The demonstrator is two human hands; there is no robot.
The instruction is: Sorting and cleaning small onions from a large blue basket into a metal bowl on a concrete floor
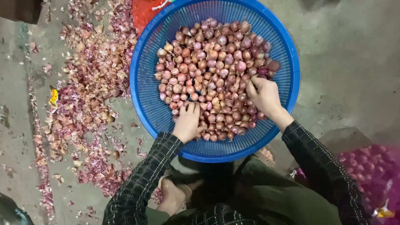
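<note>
Left hand (pixel 187 121): lay flat, fingers spread, palm down on shallots (pixel 216 75), gripping nothing. Right hand (pixel 263 96): fingers curled into the heap, pinching shallots; exact grasp hidden. Shallots: heaped under and beyond both hands in a round blue plastic basket (pixel 146 71). Left of left hand: shallot skins (pixel 89 83) strewn over concrete floor (pixel 350 62).

A rough produce-sorting area, likely a market back room or farm shed: bare, stained concrete floor (pixel 354 62), a drift of purple-pink onion skins (pixel 91 83) swept aside, a large blue plastic basket (pixel 146 83) heaped with shallots (pixel 216 71), and a pink mesh sack (pixel 375 171) of more nearby.
</note>
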